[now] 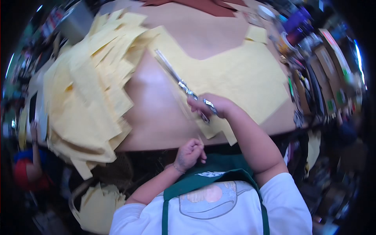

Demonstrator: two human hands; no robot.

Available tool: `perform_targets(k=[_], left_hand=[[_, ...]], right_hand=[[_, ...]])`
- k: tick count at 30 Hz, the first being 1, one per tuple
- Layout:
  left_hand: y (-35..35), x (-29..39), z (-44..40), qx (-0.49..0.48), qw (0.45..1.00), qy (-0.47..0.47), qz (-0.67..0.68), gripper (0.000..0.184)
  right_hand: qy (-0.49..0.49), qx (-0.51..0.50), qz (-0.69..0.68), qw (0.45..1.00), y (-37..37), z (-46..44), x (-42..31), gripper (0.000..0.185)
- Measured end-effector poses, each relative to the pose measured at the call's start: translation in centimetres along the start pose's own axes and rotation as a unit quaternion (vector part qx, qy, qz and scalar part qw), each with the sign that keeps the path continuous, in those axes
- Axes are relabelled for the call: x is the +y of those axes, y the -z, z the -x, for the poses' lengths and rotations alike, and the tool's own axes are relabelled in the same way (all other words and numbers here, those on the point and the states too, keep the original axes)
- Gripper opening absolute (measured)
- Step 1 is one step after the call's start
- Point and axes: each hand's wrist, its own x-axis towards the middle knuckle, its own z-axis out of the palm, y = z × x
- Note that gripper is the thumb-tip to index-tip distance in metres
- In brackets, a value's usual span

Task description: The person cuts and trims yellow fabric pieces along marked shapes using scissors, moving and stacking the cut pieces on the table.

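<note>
My right hand point(201, 105) is closed round the handles of a pair of long metal scissors point(170, 69). Their blades point up and to the left, over the edge of a large pale yellow sheet point(231, 80) that looks like leather or felt. My left hand point(190, 153) is held at the table's front edge, close to the apron, with its fingers curled together. A thin pale strip seems to rise from these fingers, but blur hides what they hold. To the left lies a tall, uneven stack of cut yellow pieces point(88, 86), some hanging over the front edge.
Reddish-brown sheets point(192, 5) lie at the far side of the brown table point(156, 131). Jars, boxes and a purple container point(297, 21) crowd the right side. More yellow pieces point(100, 207) sit in a container at the lower left. Another person point(31, 172) is at the far left.
</note>
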Motion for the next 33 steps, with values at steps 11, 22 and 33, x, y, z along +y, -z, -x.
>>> perform_targets(k=[11,22,33], left_hand=[[-0.3,3.8,-0.1,0.046,0.978,-0.024,-0.201,0.014],[2.1,3.5,-2.8,0.217,0.579,-0.329,-0.714,0.031],[1.7,3.0,-3.3,0.255,0.551,-0.255,-0.753,0.047]], right_hand=[[-0.055,0.451,0.028,0.890,4.4,17.7,16.9,0.048],[-0.046,0.601,0.172,0.779,10.4,9.1,20.0,0.054],[-0.016,0.620,0.162,0.767,10.5,9.0,20.7,0.053]])
